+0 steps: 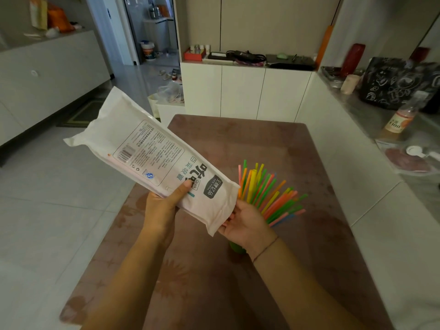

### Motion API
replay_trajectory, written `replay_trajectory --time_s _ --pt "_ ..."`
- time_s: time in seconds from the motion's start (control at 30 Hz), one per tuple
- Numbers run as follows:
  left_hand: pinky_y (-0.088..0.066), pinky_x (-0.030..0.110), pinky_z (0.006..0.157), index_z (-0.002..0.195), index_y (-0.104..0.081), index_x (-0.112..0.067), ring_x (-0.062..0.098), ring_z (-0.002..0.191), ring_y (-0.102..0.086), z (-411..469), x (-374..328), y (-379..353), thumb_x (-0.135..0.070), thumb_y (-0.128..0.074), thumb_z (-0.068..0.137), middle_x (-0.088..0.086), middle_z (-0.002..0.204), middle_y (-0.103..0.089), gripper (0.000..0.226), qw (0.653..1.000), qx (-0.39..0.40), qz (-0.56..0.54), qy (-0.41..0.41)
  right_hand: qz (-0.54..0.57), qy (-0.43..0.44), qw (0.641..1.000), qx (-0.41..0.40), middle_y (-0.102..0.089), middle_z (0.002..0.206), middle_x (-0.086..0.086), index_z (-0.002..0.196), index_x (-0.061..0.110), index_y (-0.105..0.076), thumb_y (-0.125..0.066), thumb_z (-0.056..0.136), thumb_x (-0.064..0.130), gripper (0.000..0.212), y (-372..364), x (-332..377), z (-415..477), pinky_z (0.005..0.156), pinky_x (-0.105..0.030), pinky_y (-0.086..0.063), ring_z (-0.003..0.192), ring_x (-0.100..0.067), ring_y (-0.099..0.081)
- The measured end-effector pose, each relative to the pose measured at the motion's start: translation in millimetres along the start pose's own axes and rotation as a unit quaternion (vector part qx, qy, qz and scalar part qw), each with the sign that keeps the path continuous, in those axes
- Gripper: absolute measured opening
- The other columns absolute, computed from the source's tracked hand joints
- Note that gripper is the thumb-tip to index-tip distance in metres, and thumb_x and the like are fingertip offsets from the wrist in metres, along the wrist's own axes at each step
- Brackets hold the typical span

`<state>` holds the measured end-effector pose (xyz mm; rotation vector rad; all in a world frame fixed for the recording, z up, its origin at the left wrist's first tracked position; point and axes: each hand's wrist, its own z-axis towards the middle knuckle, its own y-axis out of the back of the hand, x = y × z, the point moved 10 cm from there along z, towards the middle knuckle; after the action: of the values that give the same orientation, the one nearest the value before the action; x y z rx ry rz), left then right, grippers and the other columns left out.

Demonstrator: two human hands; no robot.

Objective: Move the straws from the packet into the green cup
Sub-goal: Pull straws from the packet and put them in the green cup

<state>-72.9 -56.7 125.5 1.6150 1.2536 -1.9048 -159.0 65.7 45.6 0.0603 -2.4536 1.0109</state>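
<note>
A long white straw packet [152, 156] with printed text slants above the brown table [297, 234], its near end low and its far end raised to the left. My left hand [164, 206] grips it from below, thumb on the printed face. My right hand [245, 222] is at the packet's near end, fingers touching its bottom edge. Several coloured straws [269, 191] in green, orange, yellow and pink fan out behind my right hand. Only a sliver of the green cup [235, 247] shows under my right wrist. I cannot tell whether my right hand holds any straws.
White cabinets [242, 91] stand behind the table, with a counter on the right holding a bottle [400, 122], a dark patterned bag [395, 84] and a red container [352, 59]. Tiled floor [59, 186] lies to the left.
</note>
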Motion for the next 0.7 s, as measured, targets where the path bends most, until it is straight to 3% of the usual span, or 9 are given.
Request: replay_trajectory --time_s 0.07,0.17,0.23,0.4,0.6,0.7 --pt "-0.057 0.039 0.082 0.111 -0.064 -0.021 0.021 0.100 -0.070 2 6 7 -0.011 -0.070 0.075 0.002 0.109 -0.073 0.037 1.000 -0.009 0.002 0.018 -0.014 0.014 1.000 0.012 -0.045 0.053 -0.003 0.078 0.011 -0.061 -0.051 0.092 0.027 0.023 -2 5 0 0.074 -0.035 -0.045 0.057 -0.018 -0.046" --pt "-0.059 0.034 0.072 0.116 -0.062 -0.023 0.019 0.097 -0.070 6 17 23 -0.022 -0.072 0.071 0.002 0.109 -0.073 0.046 0.998 -0.031 -0.012 0.049 -0.102 0.051 0.992 0.055 -0.052 0.046 -0.001 0.088 0.009 -0.060 -0.044 0.096 0.029 0.026 -13 13 -8 0.059 -0.035 -0.043 0.043 -0.016 -0.052" --pt "-0.060 0.035 0.072 0.115 -0.062 -0.024 0.020 0.098 -0.070 8 24 35 -0.020 -0.072 0.075 0.001 0.106 -0.074 0.041 0.996 -0.054 -0.041 0.063 -0.144 0.066 0.985 0.064 -0.063 0.064 -0.007 0.094 0.007 -0.062 -0.048 0.095 0.029 0.026 -18 15 -15 0.049 -0.032 -0.048 0.048 -0.017 -0.059" --pt "-0.060 0.037 0.076 0.117 -0.059 -0.027 0.018 0.100 -0.069 11 37 51 -0.017 -0.065 0.086 0.002 0.112 -0.072 0.033 0.987 -0.091 -0.110 0.072 -0.270 0.096 0.958 0.010 -0.069 0.084 -0.007 0.098 0.016 -0.061 -0.057 0.090 0.028 0.015 -7 18 -19 0.059 -0.028 -0.056 0.068 -0.016 -0.065" --pt "-0.059 0.038 0.081 0.131 -0.053 -0.021 0.019 0.105 -0.068 12 44 51 -0.017 -0.068 0.085 0.005 0.120 -0.068 0.048 0.979 -0.103 -0.157 0.078 -0.345 0.227 0.911 0.002 -0.066 0.073 -0.009 0.099 0.004 -0.063 -0.060 0.088 0.012 0.014 -17 40 -33 0.044 -0.020 -0.049 0.052 -0.011 -0.061" --pt "-0.059 0.038 0.080 0.122 -0.057 -0.024 0.019 0.103 -0.068 12 46 51 -0.016 -0.067 0.086 0.005 0.118 -0.070 0.039 0.979 -0.107 -0.149 0.089 -0.347 0.263 0.900 0.014 -0.066 0.060 -0.005 0.091 0.003 -0.064 -0.059 0.087 0.004 0.006 -19 51 -37 0.047 -0.019 -0.050 0.051 -0.011 -0.063"
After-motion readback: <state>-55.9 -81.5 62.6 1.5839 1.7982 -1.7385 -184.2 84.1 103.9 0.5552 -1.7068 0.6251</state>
